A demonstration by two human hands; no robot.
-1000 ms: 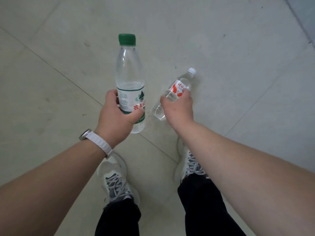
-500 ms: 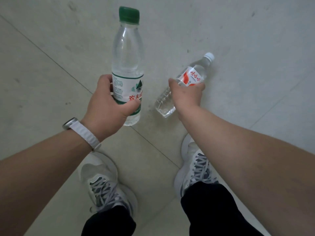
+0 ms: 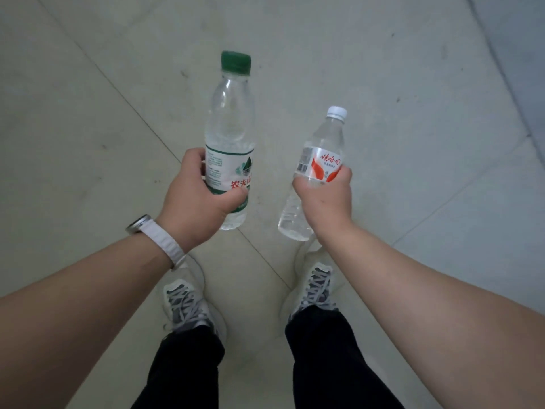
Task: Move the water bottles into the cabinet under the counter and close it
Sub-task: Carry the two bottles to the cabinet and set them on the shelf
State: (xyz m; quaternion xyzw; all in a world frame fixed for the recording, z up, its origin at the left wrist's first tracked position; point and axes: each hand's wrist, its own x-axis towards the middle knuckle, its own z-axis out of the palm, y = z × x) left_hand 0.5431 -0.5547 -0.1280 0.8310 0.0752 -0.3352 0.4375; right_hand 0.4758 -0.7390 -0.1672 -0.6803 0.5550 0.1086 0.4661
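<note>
My left hand (image 3: 196, 202) grips a tall clear water bottle (image 3: 231, 122) with a green cap and a green-and-white label, held nearly upright. My right hand (image 3: 326, 197) grips a smaller clear water bottle (image 3: 323, 149) with a white cap and a red-and-white label, tilted slightly to the right. Both bottles are held over the floor in front of me. No cabinet or counter is in view.
Pale floor tiles (image 3: 88, 143) with diagonal grout lines fill the view. My two grey-laced shoes (image 3: 185, 302) and black trouser legs stand below the hands. A lighter strip of flooring (image 3: 513, 69) runs along the far right.
The small bottle in my right hand has swung from a strong tilt to nearly upright. The view has shifted over the floor, and my feet stand closer together.
</note>
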